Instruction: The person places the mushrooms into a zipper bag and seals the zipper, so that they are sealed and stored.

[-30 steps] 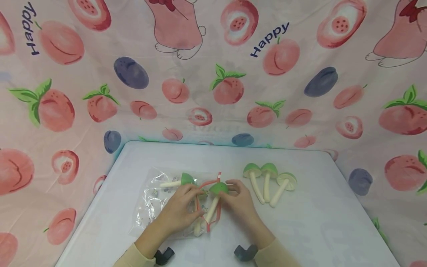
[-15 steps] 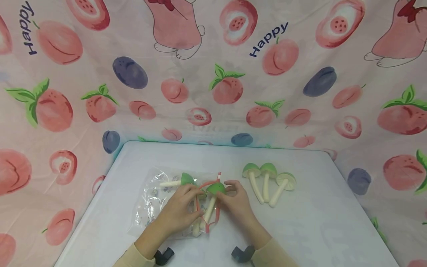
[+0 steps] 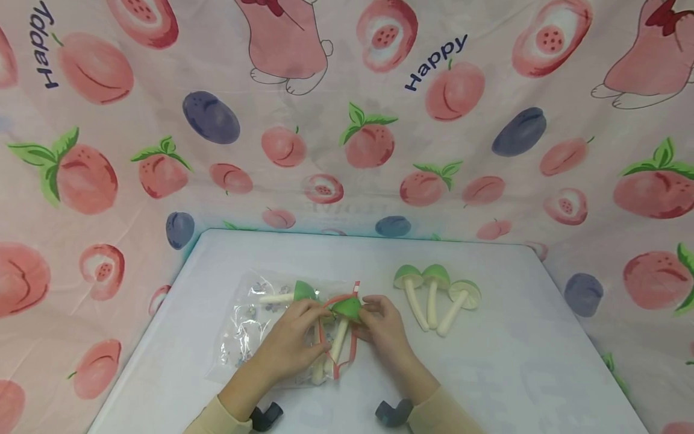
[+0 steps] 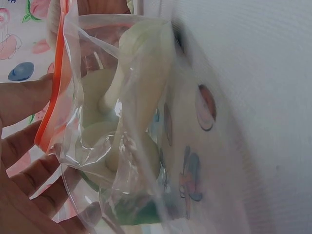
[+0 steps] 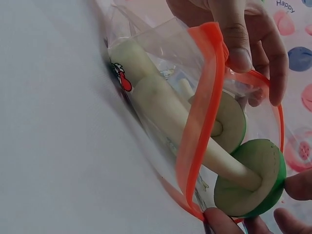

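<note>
A clear zip bag (image 3: pixel 238 337) with a red strip along its mouth lies on the table. My left hand (image 3: pixel 295 337) grips the bag's mouth, its thumb on the red strip (image 5: pixel 207 97) and its fingers behind the plastic. My right hand (image 3: pixel 391 328) has its fingertips at the green cap of a toy mushroom (image 3: pixel 347 308). That mushroom's cream stem points into the bag, while its cap sits at the mouth. Other toy mushrooms lie inside, one with its cap (image 3: pixel 305 290) beyond my left hand and one with a pale cap underside (image 5: pixel 231 117).
Three green-capped toy mushrooms (image 3: pixel 434 280) lie on the white table (image 3: pixel 504 355) to the right of the bag. A fruit-printed cloth (image 3: pixel 336 138) hangs behind and at both sides. Black wrist cameras (image 3: pixel 394 413) sit near the sleeves.
My right hand has moved slightly left, taking the mushroom further into the bag's mouth. Its thumb no longer covers the cap in the head view. My left hand has stayed in place.
</note>
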`<move>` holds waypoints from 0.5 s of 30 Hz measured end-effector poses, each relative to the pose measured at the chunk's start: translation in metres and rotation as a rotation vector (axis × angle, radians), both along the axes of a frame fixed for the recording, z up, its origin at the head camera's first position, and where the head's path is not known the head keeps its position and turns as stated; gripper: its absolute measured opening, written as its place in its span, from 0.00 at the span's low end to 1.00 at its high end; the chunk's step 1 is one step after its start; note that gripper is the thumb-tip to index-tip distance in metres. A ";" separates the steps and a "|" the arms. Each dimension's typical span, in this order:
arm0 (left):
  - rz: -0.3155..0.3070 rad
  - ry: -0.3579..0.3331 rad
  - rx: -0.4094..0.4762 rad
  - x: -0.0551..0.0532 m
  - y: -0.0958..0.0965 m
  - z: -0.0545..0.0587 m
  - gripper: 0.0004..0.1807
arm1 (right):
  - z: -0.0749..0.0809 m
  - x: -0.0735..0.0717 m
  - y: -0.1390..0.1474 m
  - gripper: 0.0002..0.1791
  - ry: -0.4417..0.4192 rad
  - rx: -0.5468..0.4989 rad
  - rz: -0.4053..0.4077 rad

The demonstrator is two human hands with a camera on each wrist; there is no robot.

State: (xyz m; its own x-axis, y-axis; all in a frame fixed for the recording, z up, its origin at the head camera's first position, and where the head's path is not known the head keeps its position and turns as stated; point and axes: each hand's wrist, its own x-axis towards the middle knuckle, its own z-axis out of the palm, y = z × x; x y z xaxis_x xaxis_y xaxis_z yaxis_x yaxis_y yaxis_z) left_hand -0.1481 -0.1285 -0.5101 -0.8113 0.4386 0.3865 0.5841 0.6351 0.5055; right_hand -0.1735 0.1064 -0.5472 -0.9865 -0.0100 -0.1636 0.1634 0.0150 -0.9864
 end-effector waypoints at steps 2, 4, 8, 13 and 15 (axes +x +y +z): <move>-0.002 0.005 0.001 -0.001 0.000 0.000 0.32 | 0.000 0.000 -0.001 0.23 0.000 -0.020 -0.009; -0.001 0.007 -0.002 -0.001 -0.001 -0.001 0.32 | 0.000 -0.001 -0.002 0.24 0.002 -0.036 -0.026; 0.003 0.003 -0.007 -0.001 -0.001 -0.001 0.32 | -0.002 -0.001 -0.003 0.25 -0.007 -0.055 -0.073; 0.005 -0.001 -0.008 -0.001 0.000 -0.001 0.32 | -0.005 -0.003 -0.003 0.24 -0.014 -0.062 -0.087; 0.002 0.001 -0.007 -0.001 -0.001 -0.001 0.32 | -0.005 -0.003 -0.003 0.24 -0.019 -0.070 -0.082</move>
